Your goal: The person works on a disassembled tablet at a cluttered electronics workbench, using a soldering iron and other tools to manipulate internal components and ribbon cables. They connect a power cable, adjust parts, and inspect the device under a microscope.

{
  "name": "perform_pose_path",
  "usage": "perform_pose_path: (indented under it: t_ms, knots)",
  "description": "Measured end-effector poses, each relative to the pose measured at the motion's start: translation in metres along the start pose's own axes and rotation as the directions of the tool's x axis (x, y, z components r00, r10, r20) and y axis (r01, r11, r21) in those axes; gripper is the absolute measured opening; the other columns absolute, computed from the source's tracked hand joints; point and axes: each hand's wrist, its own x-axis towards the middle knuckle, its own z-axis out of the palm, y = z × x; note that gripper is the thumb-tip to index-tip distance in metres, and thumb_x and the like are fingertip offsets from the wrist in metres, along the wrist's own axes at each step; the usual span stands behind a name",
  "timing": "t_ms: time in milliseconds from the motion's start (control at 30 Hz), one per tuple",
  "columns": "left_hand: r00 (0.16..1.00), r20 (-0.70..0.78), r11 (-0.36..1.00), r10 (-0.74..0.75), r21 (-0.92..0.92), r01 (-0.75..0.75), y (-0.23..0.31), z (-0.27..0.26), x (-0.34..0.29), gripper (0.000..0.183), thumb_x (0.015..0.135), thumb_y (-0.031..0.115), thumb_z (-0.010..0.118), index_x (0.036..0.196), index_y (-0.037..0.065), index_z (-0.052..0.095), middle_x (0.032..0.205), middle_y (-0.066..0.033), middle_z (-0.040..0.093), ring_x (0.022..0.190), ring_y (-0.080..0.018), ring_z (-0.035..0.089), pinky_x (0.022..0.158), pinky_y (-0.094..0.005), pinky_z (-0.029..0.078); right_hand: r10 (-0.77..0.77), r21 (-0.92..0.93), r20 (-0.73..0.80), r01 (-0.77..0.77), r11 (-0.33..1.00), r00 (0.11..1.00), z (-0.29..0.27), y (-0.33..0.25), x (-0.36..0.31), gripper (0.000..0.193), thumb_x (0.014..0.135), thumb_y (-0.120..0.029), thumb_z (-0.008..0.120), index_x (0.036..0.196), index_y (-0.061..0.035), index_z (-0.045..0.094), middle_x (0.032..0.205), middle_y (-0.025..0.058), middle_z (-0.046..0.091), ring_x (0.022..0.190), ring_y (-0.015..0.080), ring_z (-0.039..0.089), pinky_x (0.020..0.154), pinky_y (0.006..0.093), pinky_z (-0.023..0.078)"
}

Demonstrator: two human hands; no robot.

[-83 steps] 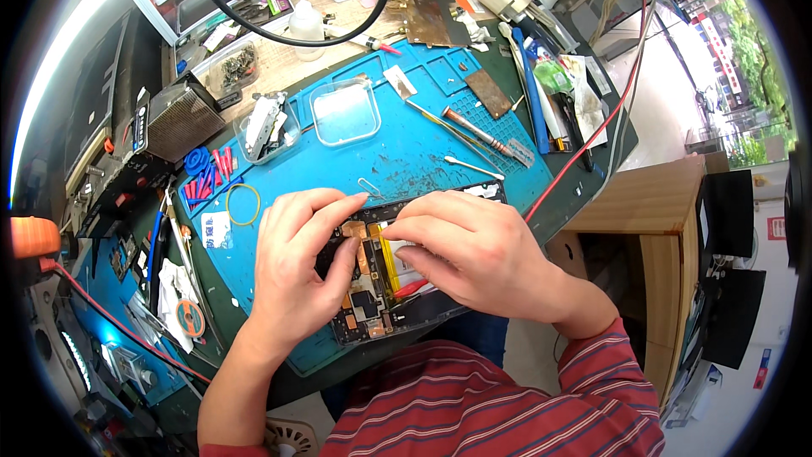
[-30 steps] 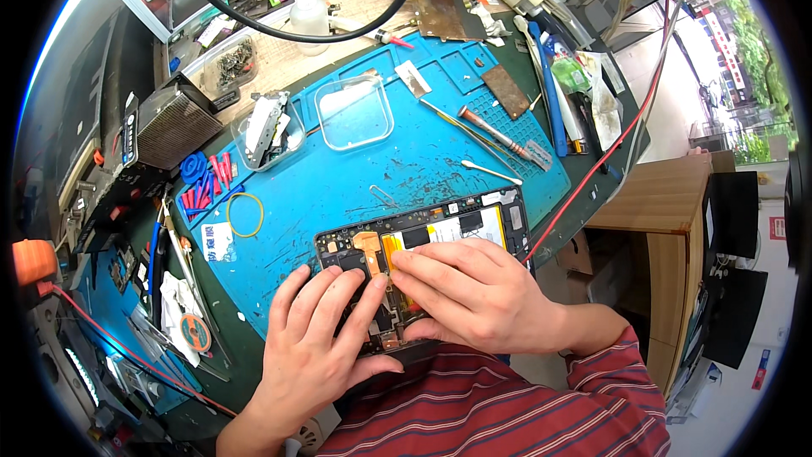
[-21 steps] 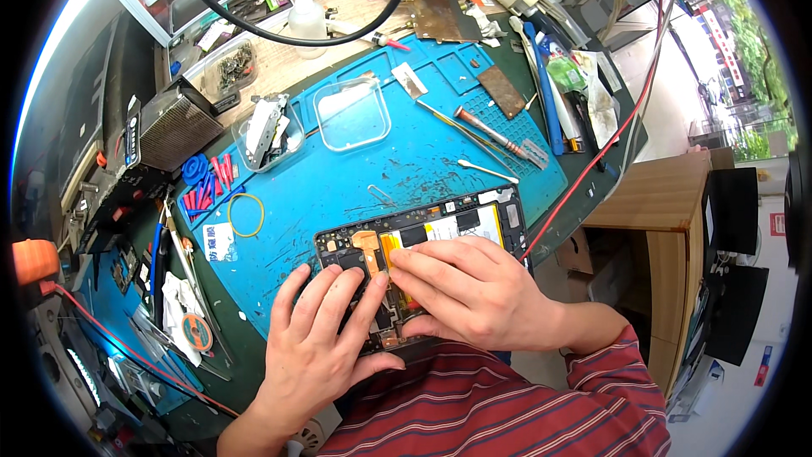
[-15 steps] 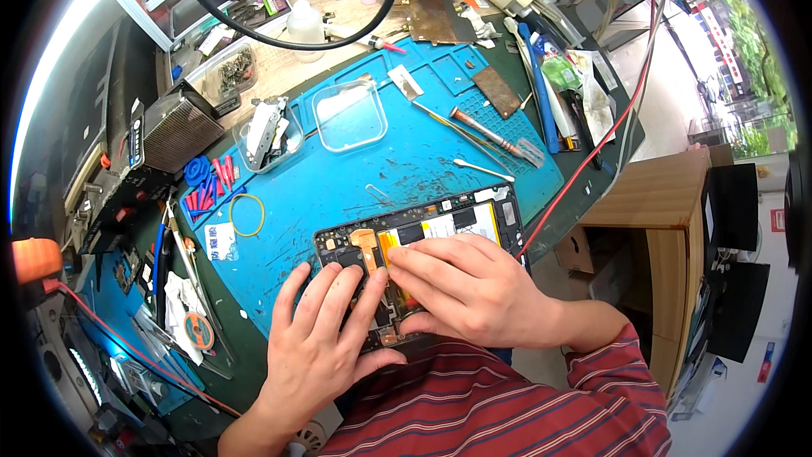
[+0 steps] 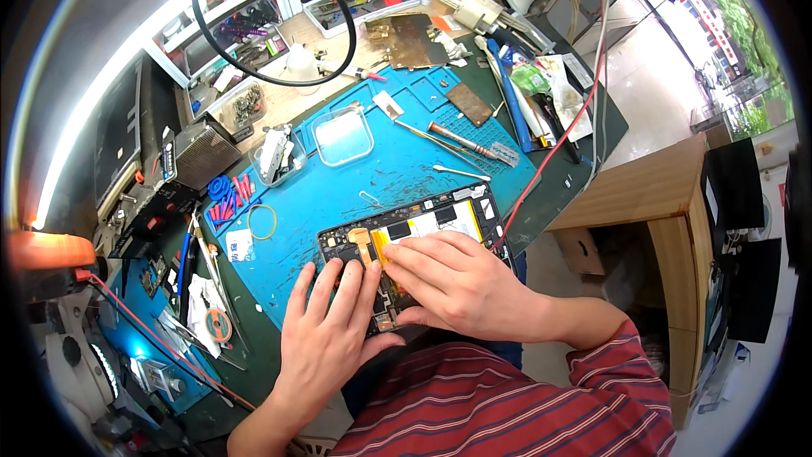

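An opened black tablet (image 5: 342,241) lies tilted on the blue mat, its inside facing up. Within it are a white battery (image 5: 426,223) with yellow edges, a copper-coloured strip (image 5: 360,238) and an orange ribbon cable (image 5: 379,243). My left hand (image 5: 331,322) lies across the left part of the tablet, fingers stretched and spread, index fingertip near the strip. My right hand (image 5: 461,283) is over the middle, its fingers pressed together with the tips at the ribbon cable. Its thumb reaches the tablet's near side. Whatever is under the right fingertips is hidden.
Beyond the tablet are a cotton swab (image 5: 462,173), a brush (image 5: 474,142), a clear plastic box (image 5: 342,136) and a box of small parts (image 5: 277,155). A rubber band (image 5: 262,222) lies left. A red cable (image 5: 550,161) runs down at right; a black cable loop (image 5: 348,25) hangs above.
The view has shifted and turned slightly, so the bench appears displaced. Both hands stay on the tablet in nearly the same pose, the right fingertips still at the ribbon cable.
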Motion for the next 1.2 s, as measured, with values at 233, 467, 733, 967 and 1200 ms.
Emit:
perform_pose_path:
  t_ms: [233,467,733,967,1200]
  knots:
    - [1.000,0.005,0.999,0.021,0.031,-0.022,0.004,-0.004,0.004,0.094,0.080,0.062,0.076,0.149,0.002,0.058,0.141,-0.0130,0.057,0.132,-0.0310,0.054,0.115,-0.0512,0.044,0.070,0.028,-0.099,-0.068,0.997,0.993,-0.017,-0.009,-0.018,0.053,0.091,-0.040,0.078,0.131,-0.0061,0.070,0.138,0.0098,0.065,0.126,0.0284,0.063,0.108,0.0455,0.048]
    - [0.996,-0.079,0.999,0.044,0.011,-0.044,0.000,0.004,0.000,0.090,0.084,0.061,0.077,0.148,0.001,0.059,0.139,-0.0128,0.057,0.132,-0.0287,0.053,0.114,-0.0486,0.043,0.112,0.024,-0.195,-0.109,0.994,0.974,-0.035,-0.013,-0.031,0.048,0.087,-0.030,0.084,0.126,-0.0059,0.070,0.131,0.0082,0.069,0.118,0.0275,0.066,0.100,0.0426,0.052]
    - [0.984,-0.171,0.997,0.054,-0.044,-0.063,-0.004,0.009,-0.004,0.089,0.079,0.058,0.082,0.145,0.003,0.060,0.139,-0.0120,0.059,0.132,-0.0292,0.054,0.112,-0.0468,0.041,0.182,0.009,-0.336,-0.190,0.982,0.924,-0.039,-0.010,-0.041,0.039,0.088,-0.021,0.084,0.123,-0.0075,0.073,0.125,0.0084,0.073,0.111,0.0279,0.070,0.095,0.0423,0.054]
    - [0.975,-0.209,0.994,0.075,-0.058,-0.089,-0.003,0.012,-0.001,0.085,0.079,0.056,0.083,0.144,0.004,0.062,0.134,-0.0124,0.060,0.128,-0.0305,0.055,0.111,-0.0475,0.041,0.238,-0.156,-0.564,-0.385,0.909,0.790,-0.072,0.034,-0.021,0.028,0.088,-0.014,0.081,0.114,-0.0080,0.076,0.114,0.0074,0.075,0.102,0.0289,0.072,0.088,0.0404,0.057]
    - [0.967,-0.243,0.992,0.072,-0.083,-0.095,-0.004,0.011,-0.006,0.082,0.081,0.054,0.083,0.142,0.005,0.063,0.131,-0.0123,0.059,0.127,-0.0322,0.054,0.111,-0.0481,0.040,0.394,-0.295,-0.294,-0.475,0.829,0.871,-0.054,0.116,0.030,0.027,0.094,-0.031,0.075,0.111,-0.0093,0.075,0.095,0.0078,0.072,0.096,0.0292,0.074,0.081,0.0416,0.060]
